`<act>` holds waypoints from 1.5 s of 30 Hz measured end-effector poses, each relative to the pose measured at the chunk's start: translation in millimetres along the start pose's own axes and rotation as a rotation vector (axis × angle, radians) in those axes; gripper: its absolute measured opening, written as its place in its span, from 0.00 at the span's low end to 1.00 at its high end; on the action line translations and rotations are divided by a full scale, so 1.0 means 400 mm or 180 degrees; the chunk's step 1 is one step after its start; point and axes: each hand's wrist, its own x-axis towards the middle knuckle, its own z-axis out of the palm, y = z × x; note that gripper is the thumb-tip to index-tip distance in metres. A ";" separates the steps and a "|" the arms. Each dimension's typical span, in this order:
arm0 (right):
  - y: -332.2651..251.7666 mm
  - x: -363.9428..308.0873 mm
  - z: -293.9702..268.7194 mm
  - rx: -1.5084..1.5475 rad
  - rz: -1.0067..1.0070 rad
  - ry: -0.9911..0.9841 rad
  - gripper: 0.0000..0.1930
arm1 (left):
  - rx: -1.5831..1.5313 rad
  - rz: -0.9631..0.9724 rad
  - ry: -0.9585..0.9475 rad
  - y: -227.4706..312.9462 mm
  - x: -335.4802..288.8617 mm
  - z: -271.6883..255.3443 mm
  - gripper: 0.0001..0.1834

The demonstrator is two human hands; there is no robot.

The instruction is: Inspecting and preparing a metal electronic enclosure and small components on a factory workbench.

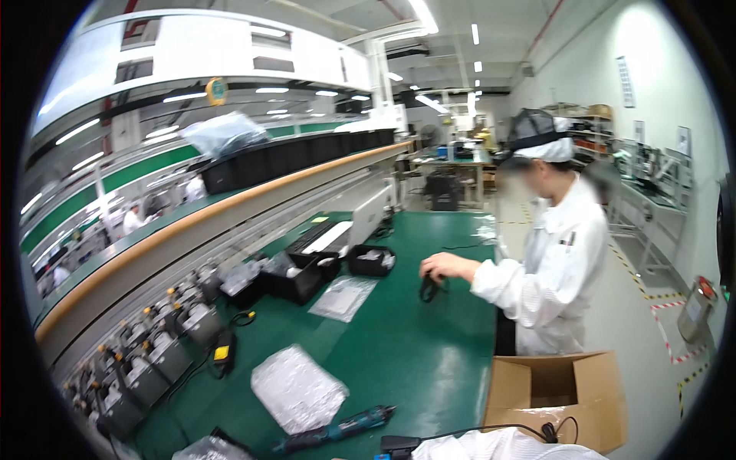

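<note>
Neither my left hand nor my right hand shows. At the lower edge lies white sleeve cloth [510, 446], probably my own, with no fingers visible. Beside it sits a black block-shaped device [400, 443], and a dark cable [491, 426] runs over the cloth to a small coil by the carton. To the left, a blue and black electric screwdriver [337, 429] lies on the green bench [406, 345]. A clear bubble-wrap bag [299, 389] lies just behind it. Part of another clear plastic bag [211, 449] shows at the lower edge.
An open cardboard carton [506, 383] stands at right. Across the bench, a co-worker [556, 253] in white holds a dark looped object [429, 288]. Black bins [372, 261], a flat plastic bag [343, 297] and a laptop-like screen stand farther back. Several grey units [165, 353] line the left.
</note>
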 end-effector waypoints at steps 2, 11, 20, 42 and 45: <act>-0.003 -0.007 -0.028 -0.0158 0.0180 -0.0212 0.07 | -0.0005 0.0561 0.0005 -0.074 0.014 0.039 0.09; 0.002 -0.012 -0.016 -0.0212 0.0429 0.0254 0.02 | -0.0805 0.1079 0.0840 -0.029 0.044 0.083 0.05; 0.019 -0.024 0.016 -0.0021 0.0849 0.0407 0.03 | -0.0501 0.1020 0.0792 -0.037 0.044 0.080 0.15; 0.011 -0.009 0.006 -0.0314 0.0739 0.0051 0.03 | -0.0994 0.0793 0.0614 -0.047 0.045 0.074 0.09; -0.003 -0.003 -0.012 -0.0245 0.0716 -0.0041 0.03 | -0.0853 0.0481 0.0387 -0.028 0.046 0.063 0.10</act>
